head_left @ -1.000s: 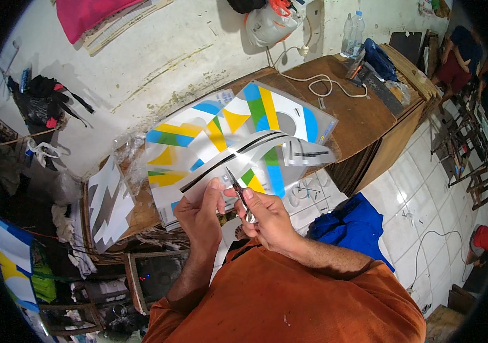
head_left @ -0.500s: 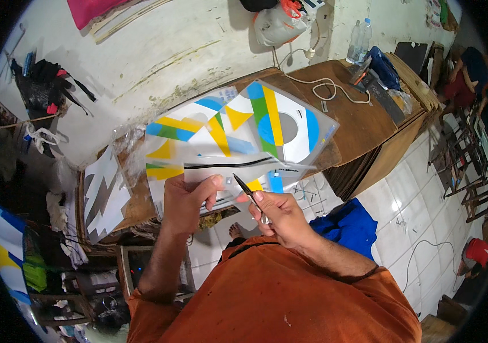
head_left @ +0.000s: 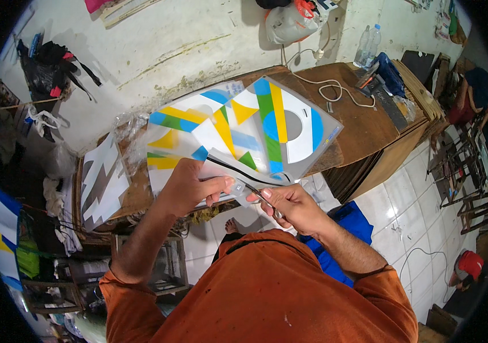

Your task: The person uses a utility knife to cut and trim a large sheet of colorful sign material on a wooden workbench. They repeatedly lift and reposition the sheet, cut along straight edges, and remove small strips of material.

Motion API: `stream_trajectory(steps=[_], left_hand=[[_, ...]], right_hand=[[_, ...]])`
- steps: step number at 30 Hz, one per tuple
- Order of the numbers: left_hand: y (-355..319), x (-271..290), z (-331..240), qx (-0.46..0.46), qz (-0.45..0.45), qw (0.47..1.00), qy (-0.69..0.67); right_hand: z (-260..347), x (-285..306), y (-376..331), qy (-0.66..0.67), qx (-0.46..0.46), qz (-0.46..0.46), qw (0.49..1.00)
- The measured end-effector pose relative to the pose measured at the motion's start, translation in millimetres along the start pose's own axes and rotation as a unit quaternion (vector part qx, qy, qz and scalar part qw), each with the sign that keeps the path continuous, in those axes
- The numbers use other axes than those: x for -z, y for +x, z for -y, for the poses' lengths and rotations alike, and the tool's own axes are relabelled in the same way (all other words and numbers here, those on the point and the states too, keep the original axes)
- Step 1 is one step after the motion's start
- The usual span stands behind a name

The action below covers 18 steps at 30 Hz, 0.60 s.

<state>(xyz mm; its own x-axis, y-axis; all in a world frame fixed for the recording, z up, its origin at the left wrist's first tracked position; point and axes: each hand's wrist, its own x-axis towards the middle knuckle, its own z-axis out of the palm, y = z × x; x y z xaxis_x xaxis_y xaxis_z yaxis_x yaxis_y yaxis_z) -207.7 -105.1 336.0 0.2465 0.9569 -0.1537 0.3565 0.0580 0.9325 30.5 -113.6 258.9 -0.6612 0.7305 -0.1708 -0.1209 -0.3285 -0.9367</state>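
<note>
White, flexible strip bearing a black line (head_left: 244, 176), held before the body near the edge of a brown wooden table (head_left: 344, 134). We observe the left hand (head_left: 190, 186) pinching it between thumb and fingers, beside a small pale label (head_left: 237, 188). The right hand (head_left: 292, 206) grasps slim metal scissors (head_left: 257, 192), fingers curled round the handles. Compared with half a second earlier, the strip slopes more steeply, its far end drawn in toward the right hand; we judge that strip and blades are being aligned for cutting, though we cannot tell whether they have bitten.
</note>
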Motion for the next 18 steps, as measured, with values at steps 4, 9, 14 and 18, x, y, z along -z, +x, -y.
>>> stream_trajectory(steps=[4, 9, 14, 18], left_hand=[[1.2, 5.7, 5.6, 0.017, 0.029, 0.999, -0.004], [1.7, 9.3, 8.2, 0.037, 0.05, 0.998, -0.014], [1.4, 11.1, 9.7, 0.045, 0.046, 0.998, -0.022], [4.2, 12.5, 13.8, 0.043, 0.062, 0.997, -0.028]], right_hand=[[0.8, 1.3, 1.8, -0.004, -0.015, 0.006, 1.0], [-1.5, -0.4, 2.9, -0.017, -0.029, -0.002, 0.999], [-9.8, -9.3, 4.6, -0.032, -0.01, -0.033, 0.999], [-15.3, -14.6, 5.2, 0.024, -0.03, -0.046, 0.998]])
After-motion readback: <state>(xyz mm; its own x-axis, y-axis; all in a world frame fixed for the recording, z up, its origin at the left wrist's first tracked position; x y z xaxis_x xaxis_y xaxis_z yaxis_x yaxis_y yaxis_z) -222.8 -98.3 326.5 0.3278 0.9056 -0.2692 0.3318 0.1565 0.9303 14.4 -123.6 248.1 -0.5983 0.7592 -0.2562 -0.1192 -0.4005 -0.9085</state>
